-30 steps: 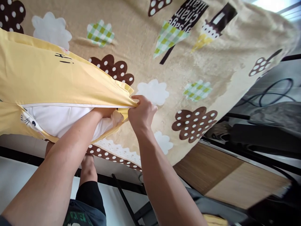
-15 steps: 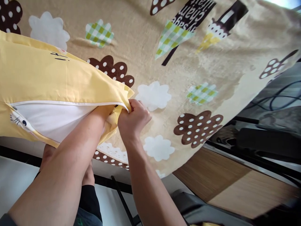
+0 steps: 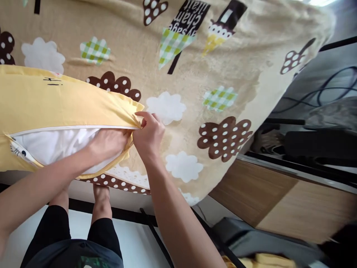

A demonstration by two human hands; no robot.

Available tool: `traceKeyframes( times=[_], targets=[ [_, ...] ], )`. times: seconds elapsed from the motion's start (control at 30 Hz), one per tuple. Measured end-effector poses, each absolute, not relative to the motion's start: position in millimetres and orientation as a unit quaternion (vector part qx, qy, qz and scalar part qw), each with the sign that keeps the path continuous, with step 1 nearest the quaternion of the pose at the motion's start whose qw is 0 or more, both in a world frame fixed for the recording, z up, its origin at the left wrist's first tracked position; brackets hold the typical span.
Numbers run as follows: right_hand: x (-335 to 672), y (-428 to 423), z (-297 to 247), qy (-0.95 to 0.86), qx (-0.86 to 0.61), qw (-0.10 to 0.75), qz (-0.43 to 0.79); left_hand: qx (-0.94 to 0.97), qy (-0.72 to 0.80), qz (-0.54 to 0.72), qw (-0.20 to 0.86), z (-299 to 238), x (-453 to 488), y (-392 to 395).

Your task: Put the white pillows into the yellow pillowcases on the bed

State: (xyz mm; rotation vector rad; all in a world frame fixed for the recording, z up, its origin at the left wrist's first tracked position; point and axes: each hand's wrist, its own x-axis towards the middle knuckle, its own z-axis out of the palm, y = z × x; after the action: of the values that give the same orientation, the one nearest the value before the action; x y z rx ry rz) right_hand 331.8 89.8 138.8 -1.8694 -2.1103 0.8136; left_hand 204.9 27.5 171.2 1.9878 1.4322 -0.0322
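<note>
A yellow pillowcase (image 3: 69, 108) with a printed cat face lies across the left side. Its long opening faces me, edged in white, and a white pillow or lining (image 3: 64, 145) shows inside. My left hand (image 3: 110, 143) reaches into the opening near the right-hand corner. Its back is visible, but the fingertips are hidden in the cloth. Outside, my right hand (image 3: 149, 134) is closed on that same corner, pinching the fabric between thumb and fingers.
Beneath the pillowcase is a beige blanket (image 3: 181, 141) patterned with clouds and trees, spread over a bed. To the right are a wooden panel (image 3: 279, 201), dark cables (image 3: 320, 89) and a grey item (image 3: 251, 238). My legs (image 3: 102, 204) stand at the bed's edge.
My left arm has drawn partly back out of the opening, so the back of the hand now shows. My right hand stays on the corner. The view has shifted.
</note>
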Motion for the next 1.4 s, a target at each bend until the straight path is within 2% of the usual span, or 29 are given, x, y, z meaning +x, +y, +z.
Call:
traceKeyframes(
  times=[0.17, 0.37, 0.53, 0.63, 0.77, 0.93, 1.17, 1.3, 1.4],
  targets=[
    [332, 74, 148, -0.711, -0.618, 0.084, 0.324, 0.809, 0.496, 0.002, 0.317, 164, 178, -23],
    [354, -2, 132, -0.626, -0.688, 0.041, 0.364, 0.821, 0.470, -0.011, 0.324, 139, 172, -18],
    [344, -43, 116, -0.489, -0.774, 0.055, 0.398, 0.861, 0.441, -0.084, 0.238, 156, 185, -23],
    [338, -43, 113, -0.463, -0.791, 0.043, 0.398, 0.913, 0.356, -0.061, 0.191, 156, 195, -31],
    [350, -45, 111, -0.487, -0.796, 0.038, 0.357, 0.930, 0.262, -0.027, 0.257, 140, 202, -34],
    [370, -57, 112, -0.525, -0.794, 0.074, 0.298, 0.881, 0.321, -0.069, 0.341, 122, 194, -34],
    [370, -47, 126, -0.539, -0.774, 0.116, 0.312, 0.827, 0.401, -0.183, 0.349, 140, 172, -30],
    [364, -37, 130, -0.516, -0.777, 0.175, 0.316, 0.837, 0.418, -0.164, 0.314, 153, 173, -29],
    [358, -33, 130, -0.454, -0.795, 0.233, 0.329, 0.809, 0.458, -0.134, 0.342, 153, 184, -24]
  ],
)
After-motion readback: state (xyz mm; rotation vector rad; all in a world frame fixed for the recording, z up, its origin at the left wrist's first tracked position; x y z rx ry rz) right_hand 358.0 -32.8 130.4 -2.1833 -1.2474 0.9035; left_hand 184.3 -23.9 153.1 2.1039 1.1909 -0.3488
